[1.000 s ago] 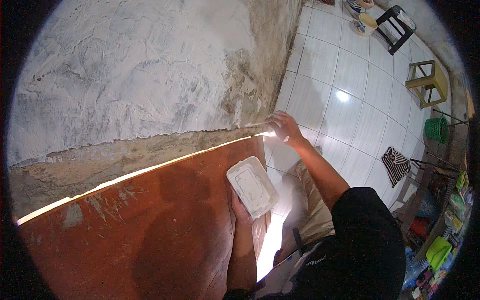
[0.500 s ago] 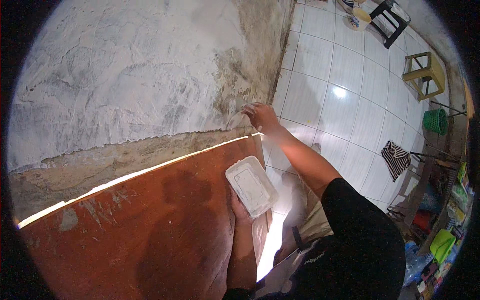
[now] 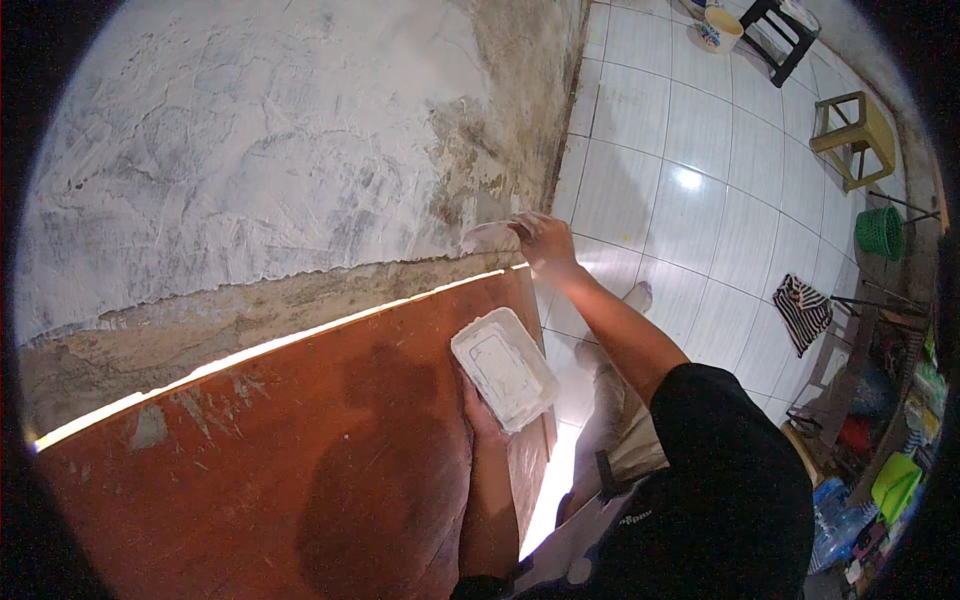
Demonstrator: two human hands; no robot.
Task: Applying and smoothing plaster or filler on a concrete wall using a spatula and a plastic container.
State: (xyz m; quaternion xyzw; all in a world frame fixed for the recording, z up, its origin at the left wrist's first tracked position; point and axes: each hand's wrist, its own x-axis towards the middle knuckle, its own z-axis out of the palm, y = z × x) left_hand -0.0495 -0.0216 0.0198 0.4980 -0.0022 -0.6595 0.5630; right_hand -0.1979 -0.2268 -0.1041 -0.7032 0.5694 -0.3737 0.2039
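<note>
Pale scraper [image 3: 487, 238], thin & flat, is at the lower right part of the plastered wall [image 3: 250, 150], beyond the far right corner of the reddish-brown board [image 3: 230, 470]; long axis approx. left-right, free end pointing left. Blade touching wall or just off it: can't tell. Right hand [image 3: 545, 243] has its other end, fingers bent & closed on it w/ little gap; thumb mostly hidden. Nearer, white rect. tub [image 3: 503, 368] sits above board's right end, open side up, whitish paste smeared inside; long axis runs far left to near right. Left hand [image 3: 485, 412] holds it from the left & below, part-open round its width, some fingers hidden under it. Right of the wall: white tiled floor [image 3: 690, 130] w/ striped cloth [image 3: 802, 313], green basket [image 3: 880, 233] & olive stool [image 3: 880, 135] at far right; pale bucket [image 3: 720, 32] next to black stool [image 3: 800, 52] farther off.
</note>
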